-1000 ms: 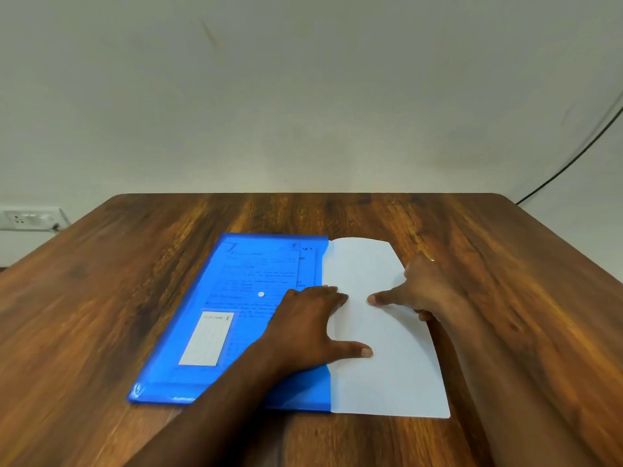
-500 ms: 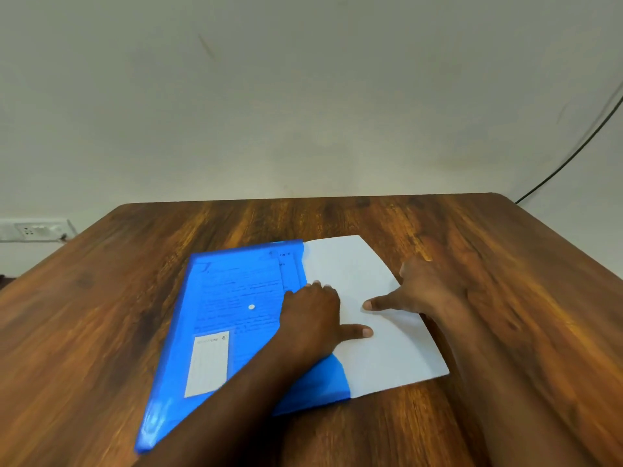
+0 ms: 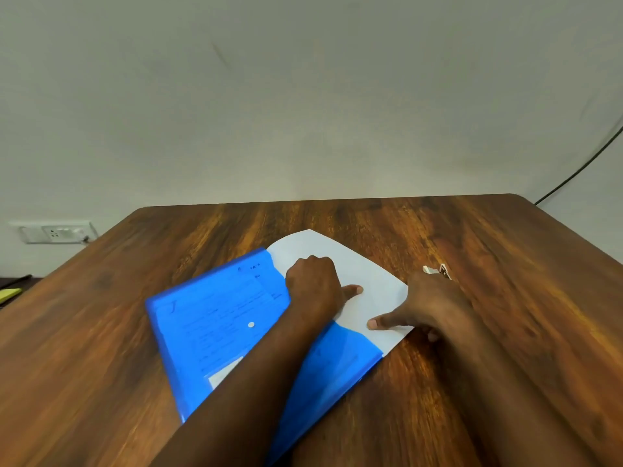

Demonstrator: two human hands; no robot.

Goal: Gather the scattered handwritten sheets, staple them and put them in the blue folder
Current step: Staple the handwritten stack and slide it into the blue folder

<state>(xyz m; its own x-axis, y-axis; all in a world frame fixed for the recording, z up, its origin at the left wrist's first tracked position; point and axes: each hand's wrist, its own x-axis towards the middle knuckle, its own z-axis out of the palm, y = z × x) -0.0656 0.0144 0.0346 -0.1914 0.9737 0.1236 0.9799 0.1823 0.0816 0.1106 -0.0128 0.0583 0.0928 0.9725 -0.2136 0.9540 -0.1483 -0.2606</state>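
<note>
From my feed, much is masked. My left forearm crosses the blue folder (image 3: 215,332), hiding its near right part and most of the white label on its cover. The folder's near corner runs under that arm toward the bottom edge of view. The sheets (image 3: 367,281) are partly inside the folder: handwriting shows through the translucent cover but is too blurred to read, and the blank white part sticks out on the far right side. I cannot make out a staple. A small pale object (image 3: 436,270) peeks out behind my right hand (image 3: 435,305); I cannot tell what it is. On the wall at the left sits a socket plate (image 3: 54,232), and a cable (image 3: 580,166) crosses the right wall.

My left hand (image 3: 315,288) rests on the folder's edge and the paper, fingers curled under, thumb stretched flat on the sheet. My right hand lies at the sheets' right edge, index finger straight and pressing the paper; its other fingers are hidden.

Against half a second ago, the folder and sheets have swung further counterclockwise on the table (image 3: 472,237), and my left hand has slid toward the far end.
</note>
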